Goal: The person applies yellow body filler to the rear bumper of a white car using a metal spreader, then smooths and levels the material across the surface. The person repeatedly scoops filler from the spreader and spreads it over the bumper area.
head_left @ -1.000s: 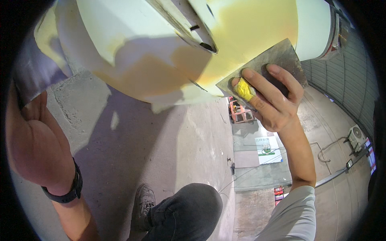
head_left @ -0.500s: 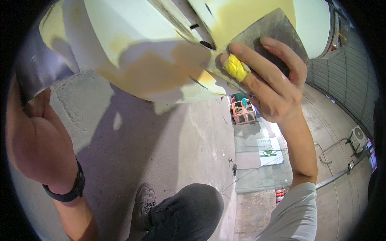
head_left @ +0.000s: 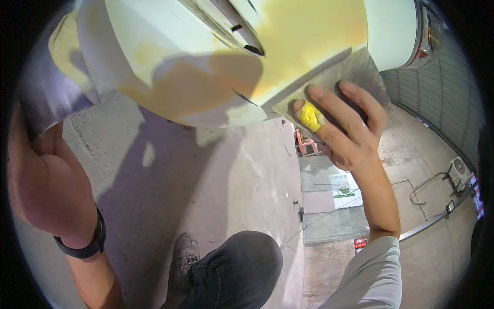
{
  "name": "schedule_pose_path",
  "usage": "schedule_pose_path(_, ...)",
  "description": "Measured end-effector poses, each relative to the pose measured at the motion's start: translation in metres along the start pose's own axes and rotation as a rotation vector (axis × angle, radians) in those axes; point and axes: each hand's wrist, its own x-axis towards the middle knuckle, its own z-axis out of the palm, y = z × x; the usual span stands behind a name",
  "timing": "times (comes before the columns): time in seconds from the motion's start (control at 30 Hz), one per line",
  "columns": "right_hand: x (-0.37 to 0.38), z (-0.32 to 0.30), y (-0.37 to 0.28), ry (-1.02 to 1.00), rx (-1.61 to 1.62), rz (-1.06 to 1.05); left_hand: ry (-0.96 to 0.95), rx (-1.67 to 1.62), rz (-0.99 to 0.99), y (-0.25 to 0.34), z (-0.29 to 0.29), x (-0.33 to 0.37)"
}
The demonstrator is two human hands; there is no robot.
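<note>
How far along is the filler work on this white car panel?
Done: a broad yellow filler patch already covers part of the white panel. In hand: the right hand presses a metal spreader against the patch's lower edge; the left hand holds a second blade. Left: the patch looks uneven and unsanded.

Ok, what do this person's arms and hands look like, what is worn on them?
Both hands are bare, no gloves. The left hand has a black band at the wrist. The right hand has a yellow wrap on one finger, and a light grey sleeve covers the upper arm.
</note>
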Motion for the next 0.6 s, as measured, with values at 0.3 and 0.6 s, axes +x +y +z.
schedule_pose_path(0.3,0.035,0.035,-0.005,0.107,0.046,0.052,-0.053,-0.07,-0.099,-0.007,0.008,-0.031)
schedule_pose_path(0.6,0.002,0.032,-0.004,0.057,0.038,0.01,-0.023,-0.15,-0.073,0.002,0.005,-0.022)
